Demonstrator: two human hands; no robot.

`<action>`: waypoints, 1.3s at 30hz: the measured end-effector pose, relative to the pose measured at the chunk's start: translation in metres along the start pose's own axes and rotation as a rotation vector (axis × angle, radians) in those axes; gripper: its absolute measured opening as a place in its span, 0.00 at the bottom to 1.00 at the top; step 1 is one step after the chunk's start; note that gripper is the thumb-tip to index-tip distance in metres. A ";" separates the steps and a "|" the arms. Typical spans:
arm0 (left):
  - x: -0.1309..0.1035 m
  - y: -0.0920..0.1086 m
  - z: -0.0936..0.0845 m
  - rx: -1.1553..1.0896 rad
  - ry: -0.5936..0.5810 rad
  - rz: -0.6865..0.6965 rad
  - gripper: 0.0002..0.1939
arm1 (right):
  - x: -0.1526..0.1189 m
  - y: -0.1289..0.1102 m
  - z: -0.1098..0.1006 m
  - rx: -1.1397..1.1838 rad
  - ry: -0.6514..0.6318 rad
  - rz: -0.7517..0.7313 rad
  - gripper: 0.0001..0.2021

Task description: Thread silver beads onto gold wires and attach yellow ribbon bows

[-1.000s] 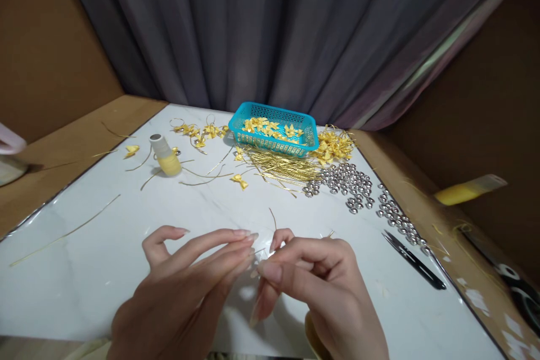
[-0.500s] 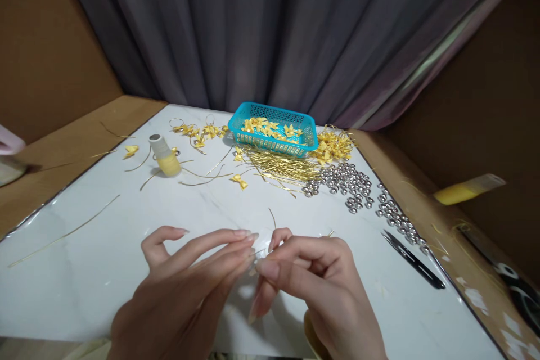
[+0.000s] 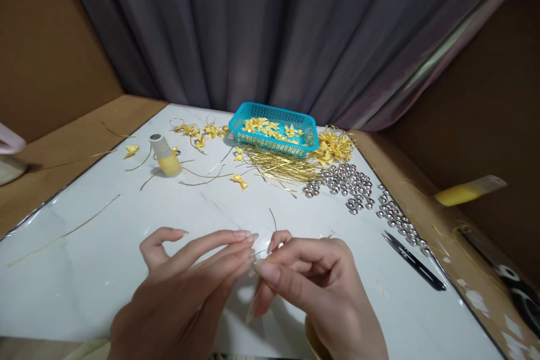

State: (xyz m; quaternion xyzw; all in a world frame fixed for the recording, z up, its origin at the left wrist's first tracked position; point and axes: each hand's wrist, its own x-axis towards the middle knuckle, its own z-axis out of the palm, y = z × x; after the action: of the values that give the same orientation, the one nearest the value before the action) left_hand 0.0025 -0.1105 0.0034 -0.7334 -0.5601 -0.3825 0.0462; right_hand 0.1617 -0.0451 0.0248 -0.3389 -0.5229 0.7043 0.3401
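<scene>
Close to the table's front, my left hand (image 3: pixel 202 281) has its thumb and forefinger pinched together, the little finger raised apart. A thin cord (image 3: pixel 260 252) spans the short gap between its fingertips and my right hand (image 3: pixel 312 275). The right thumb and forefinger press on that cord, the other fingers curled beneath. A loose-looking cord end sticks up just behind the right fingers. Whatever else sits between the fingertips is mostly hidden. Beyond the hands lie a yellow ribbon bow (image 3: pixel 239 181) and a pile of gold cords (image 3: pixel 284 166).
A teal basket (image 3: pixel 274 145) of yellow bows stands at the back, more bows (image 3: pixel 333 147) beside it. Small silver bead-like pieces (image 3: pixel 348 180) spread rightward, near black tweezers (image 3: pixel 415 261). A glue-like bottle (image 3: pixel 166 156) stands left; another yellow bottle (image 3: pixel 470 190) and scissors (image 3: pixel 512 281) are right.
Almost nothing differs. Both hands keep their pinch on the thin cord, and the view has shifted very slightly.
</scene>
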 end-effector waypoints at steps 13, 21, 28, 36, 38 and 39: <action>0.000 -0.005 -0.003 0.046 -0.075 0.021 0.14 | 0.001 0.000 0.000 -0.042 -0.035 -0.057 0.10; 0.000 -0.004 -0.002 0.031 -0.062 0.015 0.15 | 0.001 0.002 -0.003 -0.097 -0.058 -0.080 0.12; -0.002 -0.006 -0.003 0.040 -0.120 0.029 0.15 | 0.000 0.001 -0.001 -0.062 -0.033 -0.080 0.10; -0.007 -0.008 -0.004 0.025 -0.115 0.051 0.15 | 0.001 0.003 -0.001 -0.067 -0.033 -0.055 0.10; -0.009 -0.009 -0.004 0.029 -0.109 0.059 0.17 | 0.001 0.003 -0.001 -0.062 -0.042 -0.044 0.10; -0.010 -0.010 -0.004 0.031 -0.105 0.067 0.17 | 0.001 0.003 -0.001 -0.061 -0.051 -0.040 0.10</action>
State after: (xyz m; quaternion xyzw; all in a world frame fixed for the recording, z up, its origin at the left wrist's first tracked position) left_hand -0.0088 -0.1169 -0.0029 -0.7701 -0.5425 -0.3330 0.0407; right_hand 0.1616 -0.0443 0.0220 -0.3205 -0.5592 0.6896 0.3301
